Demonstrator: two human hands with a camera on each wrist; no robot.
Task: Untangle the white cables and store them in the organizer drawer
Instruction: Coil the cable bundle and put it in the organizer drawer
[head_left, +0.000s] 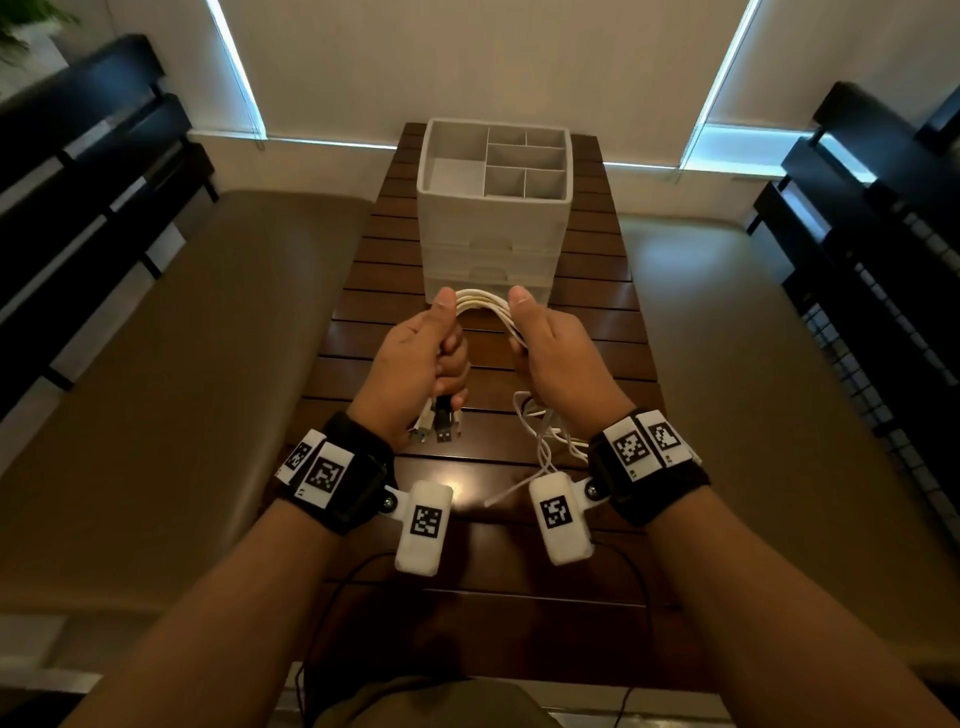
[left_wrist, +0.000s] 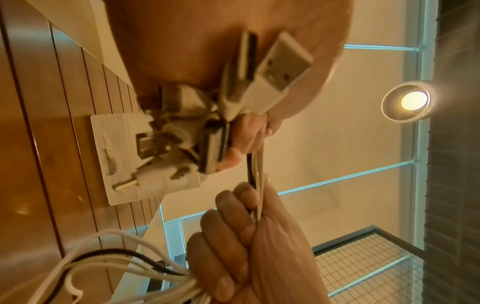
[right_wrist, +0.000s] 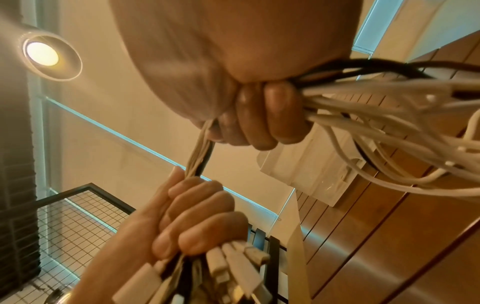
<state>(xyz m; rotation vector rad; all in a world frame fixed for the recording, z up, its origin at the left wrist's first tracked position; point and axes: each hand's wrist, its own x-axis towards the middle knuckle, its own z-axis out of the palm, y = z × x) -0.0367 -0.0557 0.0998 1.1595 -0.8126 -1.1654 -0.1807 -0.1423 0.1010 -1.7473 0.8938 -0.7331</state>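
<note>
Head view: cable bundle arched between both fists, above the table's middle.
My left hand grips the plug end, my right hand the loose tails; bundle runs left-right, organizer straight ahead, drawers closed.

Slatted wooden table, beige walls, ceiling spotlight

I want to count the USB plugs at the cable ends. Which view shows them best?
The left wrist view: the USB plugs fill the frame, close and sharp, below the left hand. The right wrist view crops them at its bottom edge; the head view shows them small and dim.
</note>
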